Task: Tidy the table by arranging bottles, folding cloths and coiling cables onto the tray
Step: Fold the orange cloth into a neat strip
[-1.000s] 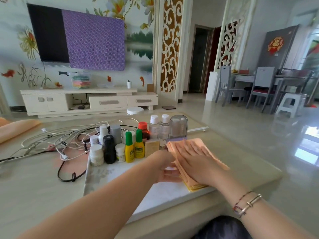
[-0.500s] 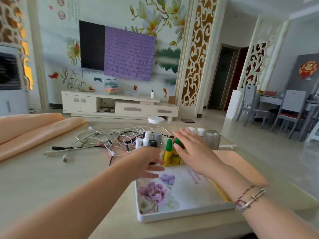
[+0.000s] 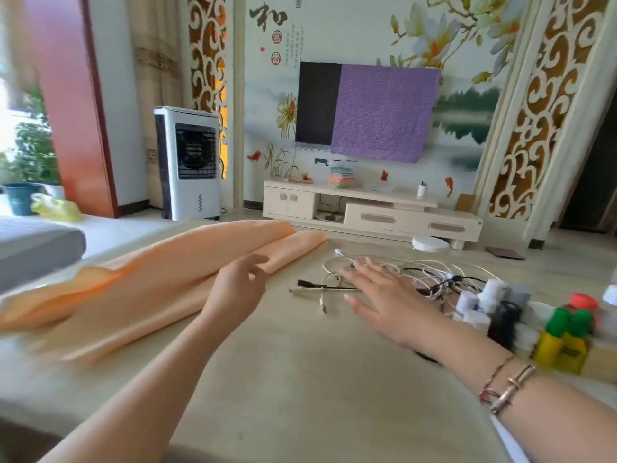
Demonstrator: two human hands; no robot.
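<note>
A long peach cloth (image 3: 157, 282) lies loosely rolled across the left of the beige table (image 3: 300, 379). My left hand (image 3: 238, 289) hovers just right of the cloth's near edge, fingers relaxed, holding nothing. A tangle of white and black cables (image 3: 400, 275) lies in the middle right. My right hand (image 3: 384, 299) is stretched flat over the tangle's left part, fingers straight and empty. Several small bottles (image 3: 521, 315), white, black and yellow with green caps, stand blurred at the right edge. The tray under them is hidden.
Beyond the table stand a low TV cabinet (image 3: 370, 212), a white air cooler (image 3: 188, 162) and a round white device (image 3: 429, 243) on the floor. A grey cushion (image 3: 33, 245) sits at the far left.
My view has swung left, away from the tray. Both hands left the folded cloth on the tray and moved left; the right now reaches over the cables, the left nears the peach cloth.
</note>
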